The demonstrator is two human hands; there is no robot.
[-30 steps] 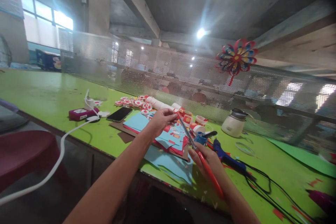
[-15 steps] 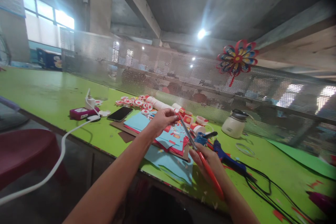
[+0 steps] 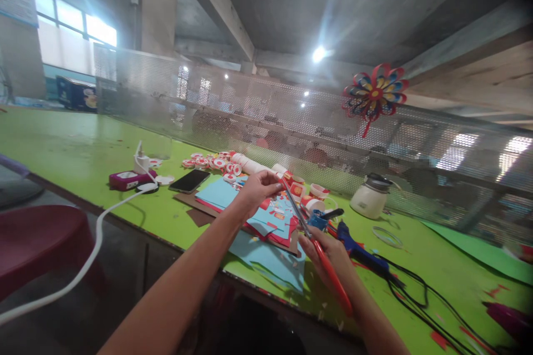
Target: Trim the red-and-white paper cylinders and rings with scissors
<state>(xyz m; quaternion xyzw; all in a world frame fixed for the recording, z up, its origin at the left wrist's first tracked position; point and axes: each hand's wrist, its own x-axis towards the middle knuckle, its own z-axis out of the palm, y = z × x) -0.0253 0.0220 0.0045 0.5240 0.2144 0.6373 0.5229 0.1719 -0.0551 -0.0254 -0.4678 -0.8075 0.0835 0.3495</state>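
Note:
My right hand (image 3: 328, 255) is closed around the red handles of a pair of scissors (image 3: 300, 216), whose blades point up and away toward my other hand. Close to the blade tips, my left hand (image 3: 260, 191) is pinched; whatever sits between its fingertips is too small to make out. Below both hands lie light blue paper sheets (image 3: 222, 194) over red paper and brown card, strewn with small cut scraps (image 3: 280, 215). Another blue sheet (image 3: 270, 260) reaches the table's front edge.
Behind the paper are several red-and-white paper rings (image 3: 219, 162) and a white roll (image 3: 250, 164). A phone (image 3: 190, 180) and purple power socket (image 3: 132, 178) lie left. On the right are a blue glue gun (image 3: 362, 252) with black cable, a cream kettle (image 3: 370, 198) and green paper (image 3: 474, 249).
Almost nothing differs. Both hands and the scissors hold nearly the same pose, and the whole view has shifted very slightly.

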